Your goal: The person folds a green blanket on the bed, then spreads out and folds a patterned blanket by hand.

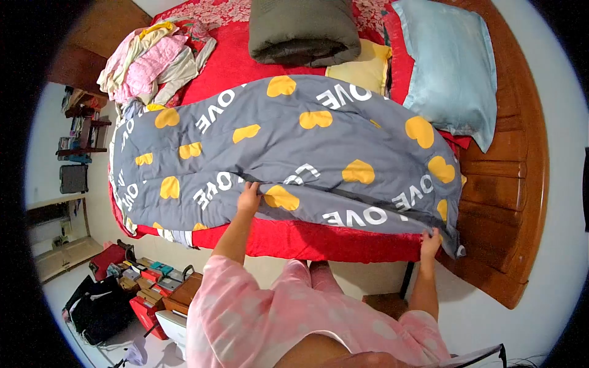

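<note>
A grey duvet [245, 153] with yellow hearts and white "LOVE" lettering lies lengthwise over the red bed sheet [294, 239]. Its near side is folded, with a crease running along the middle. My left hand [250, 197] is closed on the duvet's folded layer near the centre. At the near right corner, by the headboard, my right hand [431, 242] pinches the duvet's edge. The fingertips of both hands are partly hidden in the cloth.
A rolled dark green blanket [300, 37], a yellow pillow [359, 67] and a light blue pillow [451, 67] lie beyond the duvet. Crumpled clothes [153, 61] are heaped at far left. A wooden headboard [506, 184] stands right; boxes [150, 282] and a black bag [101, 310] sit lower left.
</note>
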Available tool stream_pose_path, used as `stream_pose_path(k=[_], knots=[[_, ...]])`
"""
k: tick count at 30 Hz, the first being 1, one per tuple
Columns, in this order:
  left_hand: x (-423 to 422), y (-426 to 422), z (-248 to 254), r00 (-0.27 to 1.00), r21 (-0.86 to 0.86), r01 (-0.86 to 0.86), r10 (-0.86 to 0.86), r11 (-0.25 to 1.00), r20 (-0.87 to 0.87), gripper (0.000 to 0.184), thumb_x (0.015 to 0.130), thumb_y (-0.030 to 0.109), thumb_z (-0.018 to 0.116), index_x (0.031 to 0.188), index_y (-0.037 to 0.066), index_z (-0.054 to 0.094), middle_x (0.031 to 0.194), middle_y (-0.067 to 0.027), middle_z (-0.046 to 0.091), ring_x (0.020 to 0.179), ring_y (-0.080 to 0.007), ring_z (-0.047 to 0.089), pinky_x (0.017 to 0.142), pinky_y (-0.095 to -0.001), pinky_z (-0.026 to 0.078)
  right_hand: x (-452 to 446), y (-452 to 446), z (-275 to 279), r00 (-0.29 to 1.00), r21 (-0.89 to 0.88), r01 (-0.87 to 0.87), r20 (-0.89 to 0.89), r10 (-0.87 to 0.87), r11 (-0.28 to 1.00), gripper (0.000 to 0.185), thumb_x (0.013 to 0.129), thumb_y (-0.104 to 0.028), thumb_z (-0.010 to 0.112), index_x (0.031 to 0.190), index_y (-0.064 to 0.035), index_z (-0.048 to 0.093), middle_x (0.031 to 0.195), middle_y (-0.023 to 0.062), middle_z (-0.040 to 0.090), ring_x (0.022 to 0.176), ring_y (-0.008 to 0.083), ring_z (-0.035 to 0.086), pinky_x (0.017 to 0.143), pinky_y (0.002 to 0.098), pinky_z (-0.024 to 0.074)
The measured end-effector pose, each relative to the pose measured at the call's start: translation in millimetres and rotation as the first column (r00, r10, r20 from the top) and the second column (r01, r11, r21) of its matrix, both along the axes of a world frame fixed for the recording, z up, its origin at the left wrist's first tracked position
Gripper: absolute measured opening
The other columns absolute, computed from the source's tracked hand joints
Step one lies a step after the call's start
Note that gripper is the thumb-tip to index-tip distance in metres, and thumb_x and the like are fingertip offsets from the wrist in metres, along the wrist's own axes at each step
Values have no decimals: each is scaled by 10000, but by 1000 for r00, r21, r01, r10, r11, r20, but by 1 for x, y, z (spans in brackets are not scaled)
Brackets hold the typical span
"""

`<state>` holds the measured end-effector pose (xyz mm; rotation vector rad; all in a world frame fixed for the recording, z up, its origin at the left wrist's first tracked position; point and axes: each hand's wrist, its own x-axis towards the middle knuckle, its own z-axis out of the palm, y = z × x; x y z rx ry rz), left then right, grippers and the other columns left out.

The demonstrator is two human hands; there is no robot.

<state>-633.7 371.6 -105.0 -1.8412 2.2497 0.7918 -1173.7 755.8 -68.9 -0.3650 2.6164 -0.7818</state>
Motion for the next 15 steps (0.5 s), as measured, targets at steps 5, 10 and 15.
stream_pose_path(k=[5,10,15], knots=[[0,-46,63,977,-253,-84,29,964,-213,363,747,80,630,1098,102,542,1114,-127,511,983,-366,551,773,-447,478,-45,-101,59,843,-25,-349,-445,303,937,141,822,-27,607,919,49,537,835,155,642,646,188,612,575,332,469],[-34,-90,16,944,-304,-219,124,927,-305,547,770,110,629,1281,114,432,1288,-179,408,1066,-388,528,847,-432,477,-81,-204,18,954,-386,-301,-111,280,872,568,796,-109,667,1279,-3,387,1092,230,586,981,360,586,860,370,458],[-86,9,-18,954,-243,71,-137,967,-266,725,733,246,718,1354,149,357,1426,-174,255,1246,-387,370,999,-462,372,-26,-211,-9,806,153,-540,-186,561,827,810,764,-36,652,1428,-11,190,1390,253,345,1271,349,383,1020,357,355]])
